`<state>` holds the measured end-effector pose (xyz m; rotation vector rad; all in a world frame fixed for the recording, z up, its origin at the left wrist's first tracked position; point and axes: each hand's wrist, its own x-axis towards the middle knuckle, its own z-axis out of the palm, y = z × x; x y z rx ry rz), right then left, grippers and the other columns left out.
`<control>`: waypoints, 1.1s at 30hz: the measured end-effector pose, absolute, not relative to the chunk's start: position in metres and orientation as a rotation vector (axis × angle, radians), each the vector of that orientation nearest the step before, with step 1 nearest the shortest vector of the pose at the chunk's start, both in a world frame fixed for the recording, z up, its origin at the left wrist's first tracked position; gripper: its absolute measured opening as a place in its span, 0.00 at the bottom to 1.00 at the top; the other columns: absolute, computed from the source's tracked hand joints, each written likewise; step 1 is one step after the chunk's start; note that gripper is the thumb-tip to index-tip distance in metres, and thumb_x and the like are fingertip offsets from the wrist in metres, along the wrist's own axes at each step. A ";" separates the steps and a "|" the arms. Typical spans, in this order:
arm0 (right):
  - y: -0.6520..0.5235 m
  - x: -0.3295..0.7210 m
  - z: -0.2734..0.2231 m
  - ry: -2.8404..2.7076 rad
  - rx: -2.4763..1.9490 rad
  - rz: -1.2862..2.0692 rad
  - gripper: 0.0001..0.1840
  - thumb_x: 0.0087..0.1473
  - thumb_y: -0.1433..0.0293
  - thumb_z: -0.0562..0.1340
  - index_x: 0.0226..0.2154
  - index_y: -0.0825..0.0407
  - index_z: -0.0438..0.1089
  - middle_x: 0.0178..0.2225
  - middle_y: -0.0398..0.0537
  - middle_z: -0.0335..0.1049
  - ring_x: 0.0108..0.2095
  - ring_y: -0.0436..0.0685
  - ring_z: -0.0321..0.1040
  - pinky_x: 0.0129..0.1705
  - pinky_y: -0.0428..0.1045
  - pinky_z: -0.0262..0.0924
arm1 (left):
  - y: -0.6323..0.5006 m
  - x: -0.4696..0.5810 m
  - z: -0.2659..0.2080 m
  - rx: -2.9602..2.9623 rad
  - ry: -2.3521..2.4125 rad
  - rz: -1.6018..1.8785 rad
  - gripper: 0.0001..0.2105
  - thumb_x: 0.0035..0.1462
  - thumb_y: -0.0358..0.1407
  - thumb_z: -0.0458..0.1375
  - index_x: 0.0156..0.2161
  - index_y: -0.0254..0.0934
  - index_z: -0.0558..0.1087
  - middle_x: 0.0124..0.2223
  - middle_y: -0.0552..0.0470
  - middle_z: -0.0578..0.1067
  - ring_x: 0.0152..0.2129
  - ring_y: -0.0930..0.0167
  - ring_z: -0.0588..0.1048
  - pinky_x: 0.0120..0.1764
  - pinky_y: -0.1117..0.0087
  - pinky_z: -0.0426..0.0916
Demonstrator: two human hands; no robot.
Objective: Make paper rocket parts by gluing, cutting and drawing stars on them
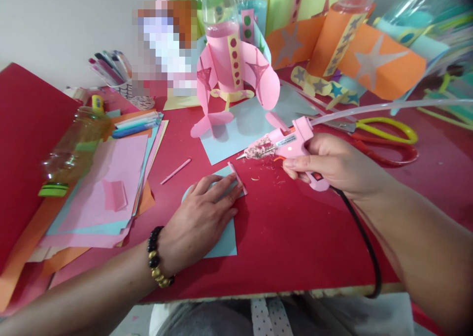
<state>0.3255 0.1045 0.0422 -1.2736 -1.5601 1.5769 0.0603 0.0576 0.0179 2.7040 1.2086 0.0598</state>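
My left hand [203,213] lies palm down with fingers stretched out on a light blue paper piece [225,242], pressing it to the table. Its fingertips touch a thin pink paper strip [239,181] near the paper's right edge. In my right hand [321,163] is a pink hot glue gun [295,139], its fingers wrapped round the handle. The metal nozzle points left, just above and beyond the strip, apart from it. A clear glue stick runs out of the gun's back to the right. A second pink strip [176,171] rests on the table left of the blue paper.
Bottle rockets in pink [221,55] and orange [325,45] paper stand at the back. Yellow-and-red scissors [386,130] lie to the right. Stacked coloured paper [103,178], pens [136,124] and a clear bottle [74,149] are at left. A black cord [364,237] hangs over the front edge.
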 end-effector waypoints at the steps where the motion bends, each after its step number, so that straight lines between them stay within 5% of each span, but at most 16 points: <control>1: 0.104 0.326 0.042 -1.559 -1.273 1.578 0.13 0.53 0.66 0.63 0.20 0.52 0.66 0.19 0.43 0.64 0.20 0.48 0.57 0.21 0.46 0.49 | 0.057 0.060 0.018 2.698 1.215 0.053 0.18 0.66 0.35 0.48 0.60 0.39 0.66 0.62 0.47 0.65 0.56 0.59 0.62 0.56 0.52 0.64; 10: 0.105 0.327 0.041 -1.565 -1.272 1.584 0.13 0.53 0.66 0.63 0.21 0.52 0.66 0.19 0.43 0.64 0.20 0.48 0.57 0.21 0.46 0.49 | 0.060 0.056 0.019 2.649 1.288 0.042 0.19 0.66 0.36 0.49 0.60 0.48 0.65 0.66 0.48 0.56 0.54 0.58 0.62 0.53 0.50 0.65; 33: 0.104 0.324 0.040 -1.538 -1.274 1.599 0.11 0.53 0.67 0.64 0.21 0.52 0.67 0.19 0.42 0.65 0.20 0.48 0.57 0.21 0.46 0.50 | 0.067 0.053 0.025 2.636 1.203 -0.022 0.19 0.65 0.39 0.51 0.60 0.48 0.66 0.66 0.47 0.58 0.54 0.57 0.62 0.54 0.48 0.63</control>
